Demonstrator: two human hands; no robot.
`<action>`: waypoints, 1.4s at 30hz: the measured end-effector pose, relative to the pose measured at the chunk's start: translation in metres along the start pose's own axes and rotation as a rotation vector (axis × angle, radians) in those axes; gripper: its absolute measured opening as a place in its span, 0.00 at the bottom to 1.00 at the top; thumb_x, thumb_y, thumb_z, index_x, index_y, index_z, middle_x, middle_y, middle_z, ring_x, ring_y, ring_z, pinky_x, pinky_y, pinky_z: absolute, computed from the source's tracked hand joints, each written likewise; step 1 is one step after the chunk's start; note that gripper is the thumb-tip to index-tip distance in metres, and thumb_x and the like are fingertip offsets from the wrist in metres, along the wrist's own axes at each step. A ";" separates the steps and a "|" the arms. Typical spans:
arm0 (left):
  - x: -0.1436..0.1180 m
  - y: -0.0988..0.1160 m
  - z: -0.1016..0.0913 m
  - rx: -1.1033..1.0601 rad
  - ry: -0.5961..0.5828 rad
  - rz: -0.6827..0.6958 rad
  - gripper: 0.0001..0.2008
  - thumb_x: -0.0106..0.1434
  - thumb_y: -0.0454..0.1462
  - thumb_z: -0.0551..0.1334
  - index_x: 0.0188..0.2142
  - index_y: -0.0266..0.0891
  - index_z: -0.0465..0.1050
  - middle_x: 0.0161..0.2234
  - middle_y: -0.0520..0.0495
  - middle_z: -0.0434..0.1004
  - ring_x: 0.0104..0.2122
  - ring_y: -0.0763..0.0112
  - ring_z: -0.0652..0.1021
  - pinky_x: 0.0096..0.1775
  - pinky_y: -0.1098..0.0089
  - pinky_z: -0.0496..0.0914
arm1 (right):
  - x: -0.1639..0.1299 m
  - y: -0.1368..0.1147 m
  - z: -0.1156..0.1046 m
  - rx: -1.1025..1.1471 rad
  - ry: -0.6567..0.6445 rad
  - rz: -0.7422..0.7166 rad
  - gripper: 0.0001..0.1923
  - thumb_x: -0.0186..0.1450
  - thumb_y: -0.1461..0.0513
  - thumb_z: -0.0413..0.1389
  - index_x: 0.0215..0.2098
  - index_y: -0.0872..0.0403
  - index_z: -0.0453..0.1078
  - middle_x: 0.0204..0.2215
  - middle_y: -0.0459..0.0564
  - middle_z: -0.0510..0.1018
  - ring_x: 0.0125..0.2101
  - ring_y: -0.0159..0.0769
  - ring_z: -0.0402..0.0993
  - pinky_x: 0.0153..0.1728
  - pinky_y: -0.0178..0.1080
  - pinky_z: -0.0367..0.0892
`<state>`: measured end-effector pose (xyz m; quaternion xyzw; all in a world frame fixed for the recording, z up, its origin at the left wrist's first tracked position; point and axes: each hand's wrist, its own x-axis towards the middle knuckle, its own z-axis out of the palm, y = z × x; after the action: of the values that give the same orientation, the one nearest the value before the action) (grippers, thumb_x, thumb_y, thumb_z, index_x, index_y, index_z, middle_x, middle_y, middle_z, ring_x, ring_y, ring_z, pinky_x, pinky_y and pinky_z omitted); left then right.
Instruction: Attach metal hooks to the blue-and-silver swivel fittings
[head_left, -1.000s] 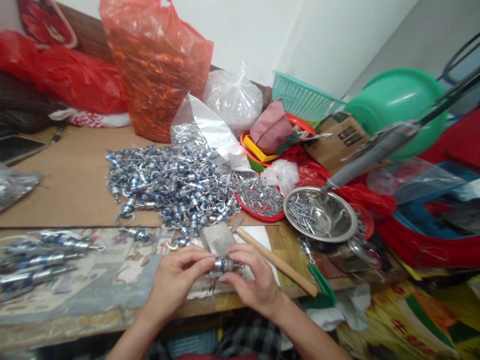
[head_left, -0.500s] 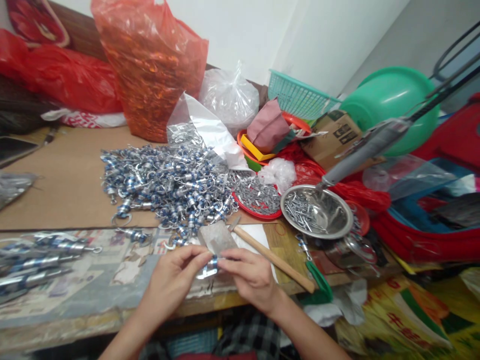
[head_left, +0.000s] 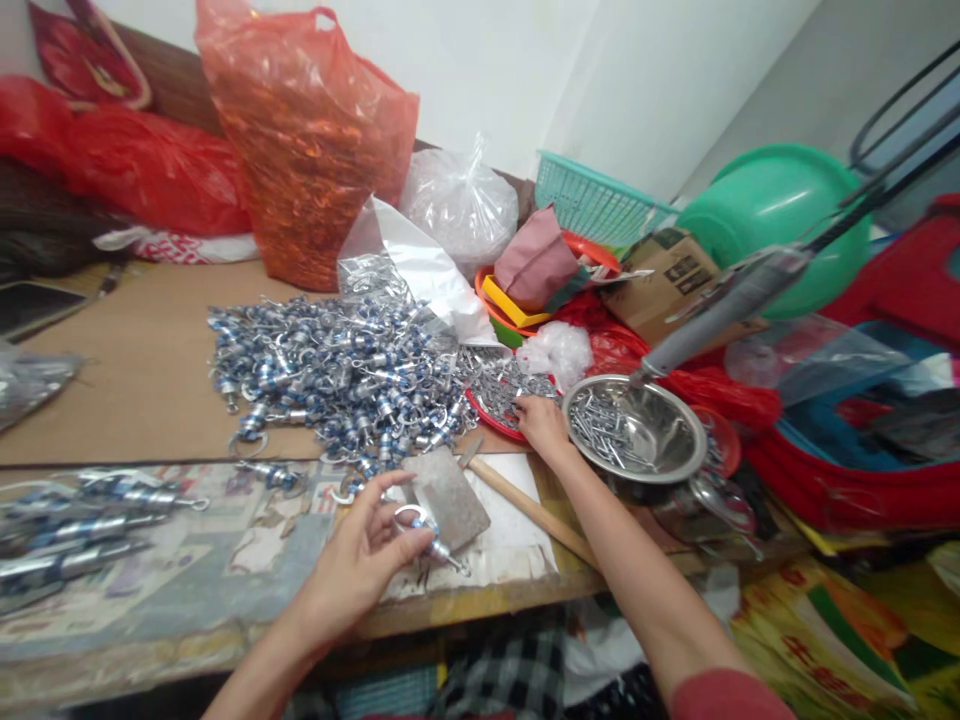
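Observation:
My left hand is closed over the front edge of the bench. Between its thumb and fingers is a hook bolt with a blue collar, its curved end up and its eye end pointing down to the right. My right hand reaches into a red dish of small grey metal pieces, fingertips pinched together among them; what they grip is too small to make out. Beyond my left hand lies a flat metal block. A hammer with a wooden handle rests beside it, partly under my right forearm.
A large heap of similar hook bolts covers the cardboard behind the block. More bolts lie at the left. A steel bowl of nails stands right of the dish, below a grey-handled rod. Plastic bags line the wall.
Both hands were together at the hook bolt in front of the block. My right hand has moved away to the red dish; my left still holds the bolt, now turned with its eye end down.

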<state>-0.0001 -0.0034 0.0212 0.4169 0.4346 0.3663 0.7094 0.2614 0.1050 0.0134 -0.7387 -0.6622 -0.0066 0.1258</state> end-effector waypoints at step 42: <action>0.013 -0.004 -0.010 -0.098 -0.027 -0.007 0.28 0.45 0.32 0.66 0.45 0.40 0.57 0.26 0.54 0.73 0.27 0.72 0.74 0.31 0.71 0.67 | -0.138 -0.095 -0.026 0.314 0.121 -0.832 0.12 0.64 0.70 0.41 0.38 0.61 0.66 0.32 0.57 0.76 0.37 0.37 0.73 0.38 0.37 0.69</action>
<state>-0.0038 0.0086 0.0105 0.3850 0.4081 0.3788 0.7360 0.1553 -0.0265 0.0305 -0.3796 -0.8874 0.0005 0.2616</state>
